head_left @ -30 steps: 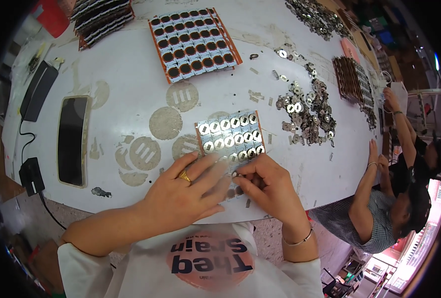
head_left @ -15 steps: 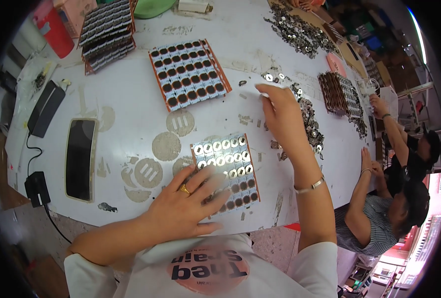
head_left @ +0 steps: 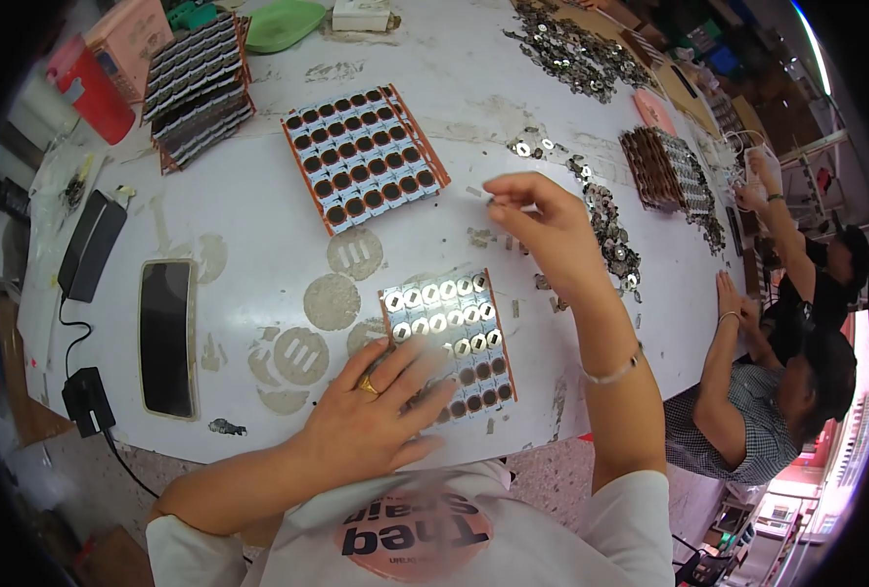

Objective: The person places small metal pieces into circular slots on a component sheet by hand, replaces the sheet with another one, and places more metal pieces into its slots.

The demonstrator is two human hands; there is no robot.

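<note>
My left hand (head_left: pixel 380 401) lies with its fingers spread over the near panel of small circuit boards (head_left: pixel 468 318), hiding its lower left part; the fingertips are blurred. Shiny round metal pieces with dark diamond-shaped centres cover the panel's far rows, while its near rows show dark round pads. To the right and farther off, my right hand (head_left: pixel 547 225) is held above the table, thumb and fingers pinched on a small dark piece (head_left: pixel 494 202). Beyond both hands is a stack of similar panels (head_left: pixel 366 157) with dark round pads.
Loose metal pieces (head_left: pixel 615 235) lie right of my right hand, with a bigger heap (head_left: pixel 571 54) farther back. More panel stacks stand at far left (head_left: pixel 200 83) and right (head_left: pixel 664 171). A phone (head_left: pixel 168 338) and black adapter (head_left: pixel 92 245) lie left. Co-workers (head_left: pixel 747 411) sit at right.
The small dark piece on the table by my right fingertips is gone from there; my right fingers have closed into a pinch. My left hand stays on the panel. The whole view has shifted slightly.
</note>
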